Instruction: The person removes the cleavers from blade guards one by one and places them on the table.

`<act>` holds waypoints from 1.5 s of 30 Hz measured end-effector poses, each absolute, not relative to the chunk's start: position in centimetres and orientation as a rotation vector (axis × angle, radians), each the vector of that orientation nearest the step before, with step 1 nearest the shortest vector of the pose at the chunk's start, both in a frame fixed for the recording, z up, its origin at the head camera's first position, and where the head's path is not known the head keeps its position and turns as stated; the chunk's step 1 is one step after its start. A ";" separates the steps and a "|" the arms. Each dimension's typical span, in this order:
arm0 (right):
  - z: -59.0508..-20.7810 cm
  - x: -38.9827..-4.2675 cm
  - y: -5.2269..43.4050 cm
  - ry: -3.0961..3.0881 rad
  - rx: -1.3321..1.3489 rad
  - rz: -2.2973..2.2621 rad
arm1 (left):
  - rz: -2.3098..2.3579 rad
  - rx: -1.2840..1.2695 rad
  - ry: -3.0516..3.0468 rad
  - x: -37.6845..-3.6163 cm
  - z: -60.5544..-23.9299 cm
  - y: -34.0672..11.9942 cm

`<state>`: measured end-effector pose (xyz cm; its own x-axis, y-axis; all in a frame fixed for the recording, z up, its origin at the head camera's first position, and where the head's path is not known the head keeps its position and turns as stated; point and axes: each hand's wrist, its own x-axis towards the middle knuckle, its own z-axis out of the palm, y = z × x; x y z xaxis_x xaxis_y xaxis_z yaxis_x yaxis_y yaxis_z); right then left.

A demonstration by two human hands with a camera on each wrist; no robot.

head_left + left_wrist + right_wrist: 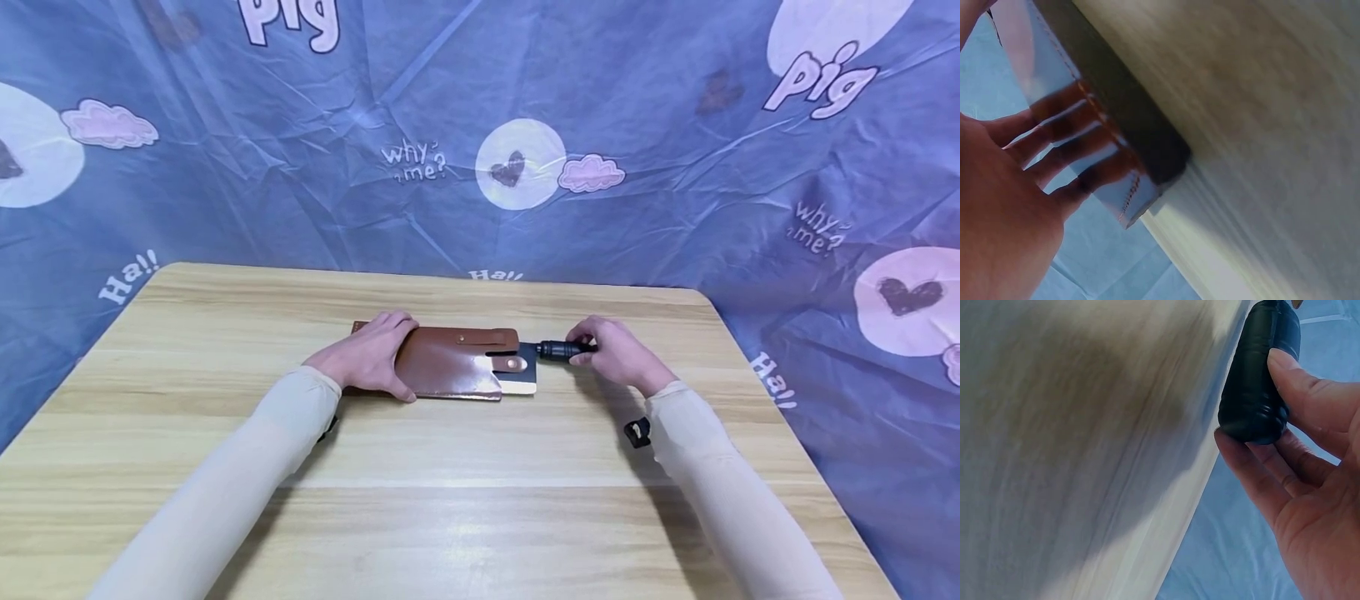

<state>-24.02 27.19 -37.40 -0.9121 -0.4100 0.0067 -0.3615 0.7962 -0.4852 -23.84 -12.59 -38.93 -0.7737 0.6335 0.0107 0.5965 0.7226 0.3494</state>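
A brown leather sheath (450, 358) lies on the table, with a cleaver (528, 375) partly inside it. Part of the blade shows at the sheath's right end. My left hand (375, 354) spans the left end of the sheath, thumb by the near edge and fingers toward the far edge. In the left wrist view, the glossy leather (1100, 159) mirrors the spread fingers. My right hand (611, 350) pinches the cleaver's ridged black handle (1250, 381) near its butt, thumb on one side and fingertips on the other. A strap with a metal snap (512, 364) lies over the blade.
The wooden table (465, 500) extends around both hands, its far edge a short way beyond the sheath. Behind it hangs a blue printed cloth (315, 167). Black wrist-worn gear (638, 432) sits by the right sleeve.
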 end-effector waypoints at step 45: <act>-37.5 -24.4 27.5 2.862 -0.605 -0.768 | 0.502 0.950 2.808 -23.7 -38.7 -12.7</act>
<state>-24.44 27.53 -37.45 -0.9135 -0.4068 -0.0093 -0.3475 0.7918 -0.5023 -23.67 -12.73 -38.72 -0.7920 0.6101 -0.0209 0.5650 0.7456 0.3534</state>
